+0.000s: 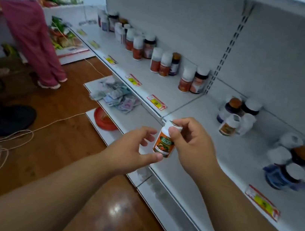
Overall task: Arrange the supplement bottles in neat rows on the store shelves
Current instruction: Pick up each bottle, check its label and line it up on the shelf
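Both hands are holding one small white-capped orange-labelled plastic bottle (164, 142) above the white metal shelf (209, 162) edge: right hand (193, 142) is pinching the cap, left hand (133, 148) is pinching the base (contents unseen).

A small white bottle with an orange label (164, 143) and a white cap is held upright, slightly tilted, in front of the white shelf (190, 160). On the shelf, more supplement bottles are seen standing: an uneven line of orange-labelled and dark bottles (155, 59) along the back at the left, a small huddle (235, 117) right of the seam, and a blurred cluster (293, 166) at far right.
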Motion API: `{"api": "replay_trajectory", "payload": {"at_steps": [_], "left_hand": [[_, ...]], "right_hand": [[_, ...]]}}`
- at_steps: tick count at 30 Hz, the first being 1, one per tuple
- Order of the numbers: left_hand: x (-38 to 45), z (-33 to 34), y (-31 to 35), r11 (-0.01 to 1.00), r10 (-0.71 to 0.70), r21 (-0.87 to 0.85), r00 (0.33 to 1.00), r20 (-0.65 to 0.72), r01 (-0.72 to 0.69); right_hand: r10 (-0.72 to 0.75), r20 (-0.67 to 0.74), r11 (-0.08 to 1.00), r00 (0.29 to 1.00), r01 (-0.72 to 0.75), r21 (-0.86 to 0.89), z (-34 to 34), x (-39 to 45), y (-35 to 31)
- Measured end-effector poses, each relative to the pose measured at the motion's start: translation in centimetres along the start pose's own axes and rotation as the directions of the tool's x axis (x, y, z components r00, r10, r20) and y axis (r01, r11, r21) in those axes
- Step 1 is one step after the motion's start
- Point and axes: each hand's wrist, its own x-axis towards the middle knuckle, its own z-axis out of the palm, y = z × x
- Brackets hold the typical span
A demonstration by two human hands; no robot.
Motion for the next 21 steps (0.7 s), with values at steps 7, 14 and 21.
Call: {"api": "replay_trajectory", "payload": {"at_steps": [7,14,21], "left_hand": [[8.9,-6.0,-5.8,1.000,-0.013,0.025,0.999,-0.047,0.014],[18.3,-10.6,-10.1,0.993,0.035,0.114,0.999,0.019,-0.037],[29.3,-11.4,-13.0,0.898,0.266,0.286,0.930,0.254,-0.334]], "right_hand": [[0.007,0.058,1.000,0.998,-0.007,-0.009,5.6,11.8,1.8],[0.048,-0.047,0.991,0.998,-0.054,-0.126,8.0,21.7,2.9],[0.144,-0.228,0.927,0.963,-0.212,-0.310,9.1,26.8,5.0]]}}
